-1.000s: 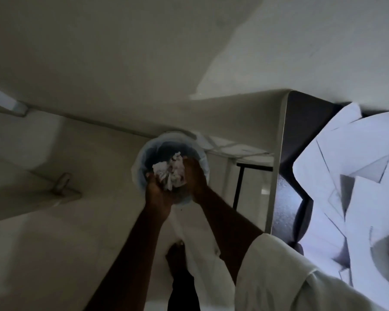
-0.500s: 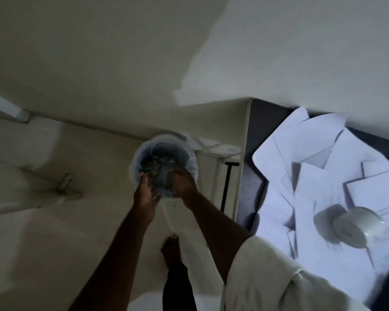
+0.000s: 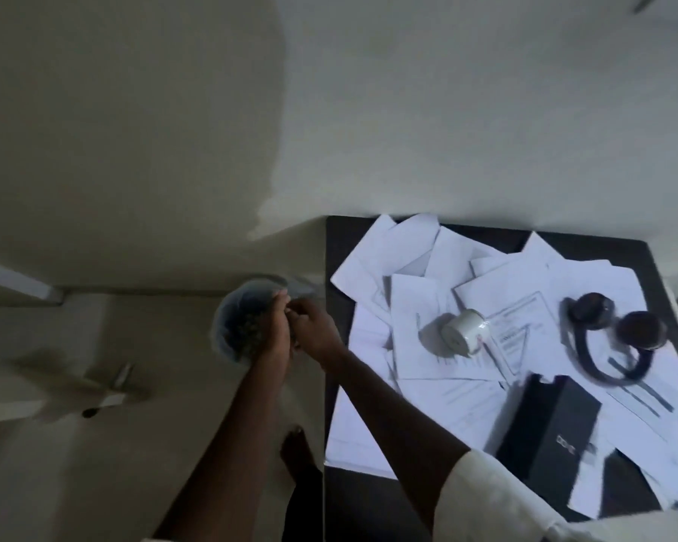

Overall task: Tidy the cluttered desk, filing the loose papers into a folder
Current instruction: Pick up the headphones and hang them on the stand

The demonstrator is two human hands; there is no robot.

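Loose white papers [image 3: 415, 303] lie overlapping across the dark desk [image 3: 339, 244] on the right. Left of the desk, on the floor, stands a round bin with a clear liner [image 3: 224, 326]; dim crumpled waste [image 3: 247, 332] shows inside it. My left hand [image 3: 276, 332] and my right hand [image 3: 314, 330] meet just over the bin's right rim and touch each other. Nothing shows in either hand. My left fingers are stretched out and my right fingers bend loosely against them. No folder is in view.
On the papers lie a white mug on its side [image 3: 462, 336], dark headphones [image 3: 611, 334] and a black box [image 3: 546, 436]. A wall runs behind the desk. My bare foot [image 3: 296, 447] stands on the floor beside the desk's left edge.
The crumpled paper held in both hands a second ago has dropped into the bin. My hands have come together above it. The view has swung right, showing more of the desk.
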